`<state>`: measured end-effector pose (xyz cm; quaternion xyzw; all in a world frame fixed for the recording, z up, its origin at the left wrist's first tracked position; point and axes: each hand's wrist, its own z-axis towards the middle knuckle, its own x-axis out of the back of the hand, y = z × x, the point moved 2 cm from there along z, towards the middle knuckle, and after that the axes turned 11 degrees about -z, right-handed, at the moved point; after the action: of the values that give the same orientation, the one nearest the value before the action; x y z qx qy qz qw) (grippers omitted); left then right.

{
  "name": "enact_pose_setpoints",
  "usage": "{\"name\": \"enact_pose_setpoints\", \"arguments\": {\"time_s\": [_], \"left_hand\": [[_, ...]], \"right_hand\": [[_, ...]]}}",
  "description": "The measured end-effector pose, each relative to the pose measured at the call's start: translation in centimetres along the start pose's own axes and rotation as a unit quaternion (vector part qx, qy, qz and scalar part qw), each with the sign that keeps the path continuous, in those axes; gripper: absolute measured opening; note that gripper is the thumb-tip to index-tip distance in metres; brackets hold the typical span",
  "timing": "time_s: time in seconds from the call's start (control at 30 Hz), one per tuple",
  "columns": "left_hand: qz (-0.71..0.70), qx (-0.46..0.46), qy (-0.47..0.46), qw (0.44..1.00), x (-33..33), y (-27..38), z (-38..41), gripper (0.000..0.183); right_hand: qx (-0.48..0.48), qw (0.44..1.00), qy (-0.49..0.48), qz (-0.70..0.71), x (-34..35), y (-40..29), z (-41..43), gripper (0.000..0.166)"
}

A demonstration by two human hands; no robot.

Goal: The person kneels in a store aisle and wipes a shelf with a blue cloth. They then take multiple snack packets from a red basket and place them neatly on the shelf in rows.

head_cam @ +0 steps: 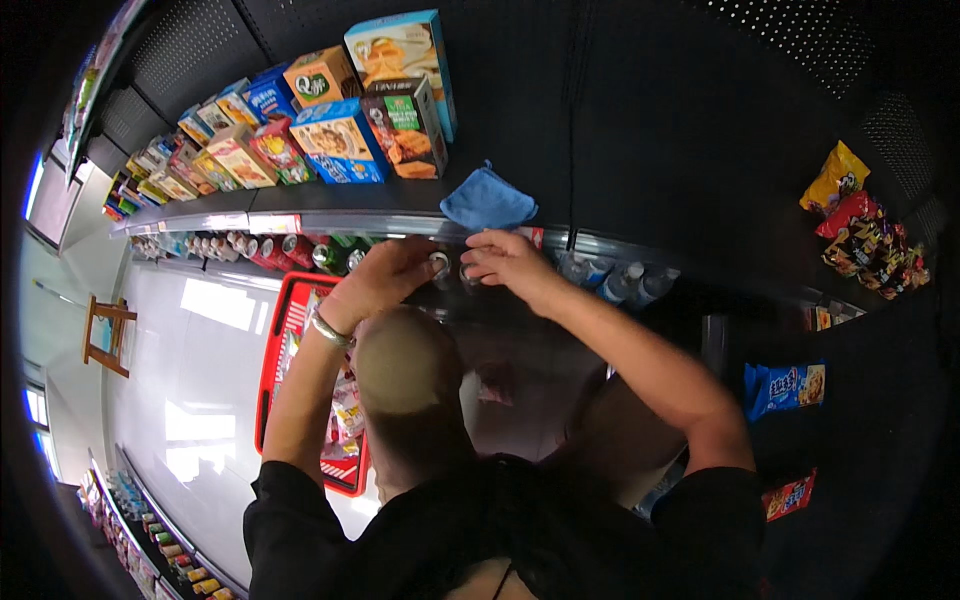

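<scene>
My left hand [386, 274], with a bracelet at its wrist, has thumb and fingers at the top of a drinks can [441, 262] on the lower shelf. Just right of it, my right hand [511, 266] has its fingers over the top of a second can [470, 274]. Both cans stand below the front edge of the upper shelf, and their sides are mostly hidden in shadow. A folded blue cloth [489, 199] lies on that shelf's front edge, directly beyond my hands.
Snack boxes [337, 142] fill the upper shelf at left. Red cans [274, 251] and plastic bottles [622, 281] flank my hands below. A red shopping basket [266, 375] with packets stands on the floor beside my leg. Bagged snacks [862, 225] lie at right; a wooden stool [109, 337] is far left.
</scene>
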<state>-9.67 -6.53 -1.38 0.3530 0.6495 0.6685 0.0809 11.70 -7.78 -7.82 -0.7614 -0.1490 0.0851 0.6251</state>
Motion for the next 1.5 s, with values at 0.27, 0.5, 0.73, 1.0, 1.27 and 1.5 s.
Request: {"name": "enact_pose_setpoints", "arguments": {"time_s": [0.27, 0.5, 0.73, 1.0, 1.27, 1.5], "left_hand": [[0.127, -0.186, -0.116, 0.967, -5.5, 8.7, 3.3, 0.039], [0.259, -0.189, -0.041, 0.946, -7.1, 4.1, 5.5, 0.034], [0.269, -0.168, -0.099, 0.943, -6.9, 4.6, 6.4, 0.037], [0.246, -0.169, -0.142, 0.944, -6.9, 4.1, 6.3, 0.036], [0.262, -0.172, -0.155, 0.937, -6.4, 2.9, 7.5, 0.042], [0.204, -0.149, -0.125, 0.959, -6.3, 3.7, 9.3, 0.035]], "right_hand": [[0.101, 0.895, -0.057, -0.431, -1.8, 8.7, -1.0, 0.034], [-0.156, 0.696, -0.243, -0.658, -5.9, 22.8, -1.9, 0.064], [-0.275, 0.796, -0.051, -0.537, -4.2, 37.5, -2.3, 0.106], [-0.31, 0.825, -0.079, -0.466, -5.2, 39.9, -4.1, 0.095], [-0.173, 0.886, -0.119, -0.414, -5.8, 30.5, -3.9, 0.079], [-0.09, 0.912, -0.155, -0.37, -1.6, 15.8, -2.5, 0.054]]}}
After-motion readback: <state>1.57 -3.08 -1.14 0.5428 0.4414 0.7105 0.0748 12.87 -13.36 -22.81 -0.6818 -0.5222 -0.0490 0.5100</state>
